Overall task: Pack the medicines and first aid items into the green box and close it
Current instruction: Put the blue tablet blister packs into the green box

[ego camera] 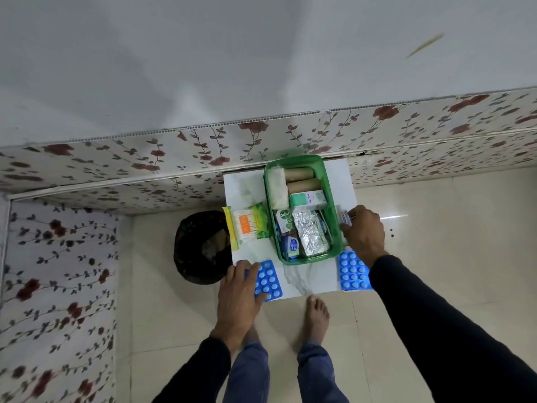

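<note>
Left hand (239,289) lies flat on a blue foil blister strip (268,279) while right hand (363,234) pinches a small white carton (345,215); best lift it clear over the open green plastic box (334,225) rim beside its thumb

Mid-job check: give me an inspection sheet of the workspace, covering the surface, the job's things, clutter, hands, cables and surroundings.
Surface: small white marble-patterned table against the wall.
Job's things: green box open, no lid seen; inside, two brown rolls, white gauze, cartons and a foil strip. Still outside: cotton-swab pack and two blue tablet strips, left and right.
Clutter: nothing seen.
Hands: left hand resting on the left blue strip; right hand holding a small item beside the box's right wall.
Cables: nothing seen.
Surroundings: black bin left of the table, floral wall panels, tiled floor.
</note>
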